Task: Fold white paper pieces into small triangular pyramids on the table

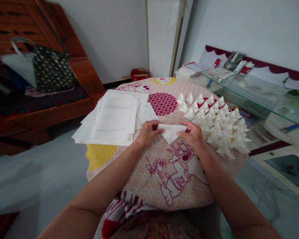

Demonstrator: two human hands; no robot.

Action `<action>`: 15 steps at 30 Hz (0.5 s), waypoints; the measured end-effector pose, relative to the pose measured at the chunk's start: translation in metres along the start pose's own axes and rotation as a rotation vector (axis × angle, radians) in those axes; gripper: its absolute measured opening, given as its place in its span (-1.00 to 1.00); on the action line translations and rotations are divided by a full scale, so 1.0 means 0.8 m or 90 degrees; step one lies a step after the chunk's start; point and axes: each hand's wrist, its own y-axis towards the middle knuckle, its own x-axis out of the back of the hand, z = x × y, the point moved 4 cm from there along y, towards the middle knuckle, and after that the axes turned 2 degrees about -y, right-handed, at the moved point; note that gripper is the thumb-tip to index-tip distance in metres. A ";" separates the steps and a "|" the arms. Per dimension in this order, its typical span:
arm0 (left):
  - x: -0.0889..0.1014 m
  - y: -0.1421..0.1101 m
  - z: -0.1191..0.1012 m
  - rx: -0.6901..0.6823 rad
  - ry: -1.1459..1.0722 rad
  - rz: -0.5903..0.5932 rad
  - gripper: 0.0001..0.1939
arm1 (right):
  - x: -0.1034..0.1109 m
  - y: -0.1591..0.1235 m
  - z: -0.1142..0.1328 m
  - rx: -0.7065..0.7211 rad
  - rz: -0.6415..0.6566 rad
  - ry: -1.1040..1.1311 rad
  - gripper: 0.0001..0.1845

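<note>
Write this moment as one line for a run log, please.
left hand: pinching folded paper | right hand: pinching its other side | left: loose sheets | right: rows of folded paper pieces

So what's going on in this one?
A person's left hand and right hand hold a partly folded piece of white paper by its two sides. On the round, cloth-covered table, a loose stack of printed sheets lies to the left, and many small pointed folded paper pieces stand in rows to the right.
</note>
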 end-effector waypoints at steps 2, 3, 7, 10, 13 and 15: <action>0.001 0.001 -0.002 0.002 -0.083 -0.004 -0.80 | -0.001 -0.002 -0.002 -0.068 0.008 0.130 -0.45; 0.000 0.000 -0.004 0.001 -0.108 -0.005 -0.78 | -0.003 -0.004 -0.001 -0.094 0.012 0.176 -0.49; -0.005 -0.002 -0.012 -0.003 -0.137 -0.012 -0.73 | -0.015 -0.013 0.006 -0.154 0.033 0.240 -0.64; -0.010 -0.003 -0.013 -0.006 -0.143 -0.014 -0.70 | -0.027 -0.019 0.010 -0.165 0.084 0.240 -0.63; -0.013 -0.005 -0.013 -0.005 -0.137 0.001 -0.69 | -0.030 -0.020 0.008 -0.143 0.097 0.212 -0.60; -0.013 -0.008 -0.017 -0.004 -0.130 0.017 -0.68 | -0.027 -0.018 0.004 -0.121 0.088 0.175 -0.62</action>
